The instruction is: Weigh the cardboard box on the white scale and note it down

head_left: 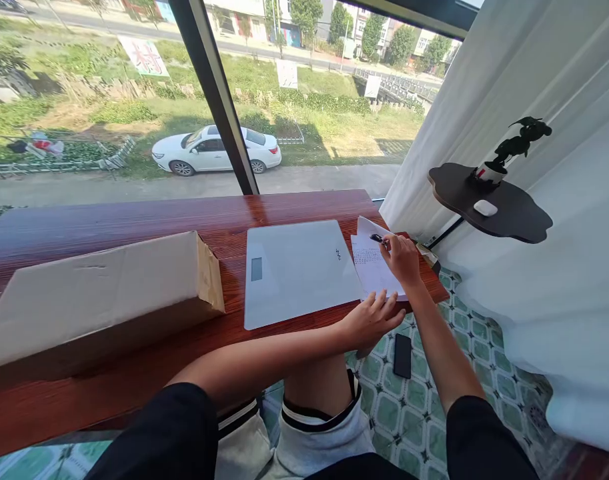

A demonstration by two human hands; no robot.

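At the right end of the table, my right hand (403, 259) is closed around a dark pen (377, 238), held above an open notebook (368, 269). Rows of handwriting cover part of the lower page, and its upper sheet is raised. My left hand (374, 321) rests at the notebook's near edge by the table rim, fingers spread and fingertips on the paper. It holds nothing. Just left of the notebook lies a flat white panel (297, 273) with a small grey display, resembling a bathroom scale.
A long cardboard box (109, 287) occupies the left of the reddish wooden table (234, 233). A black phone (402, 356) lies on the tiled floor. To the right, a dark side table (519, 223) carries a potted plant (514, 143) and a white mouse-like object (485, 208), beside white curtains.
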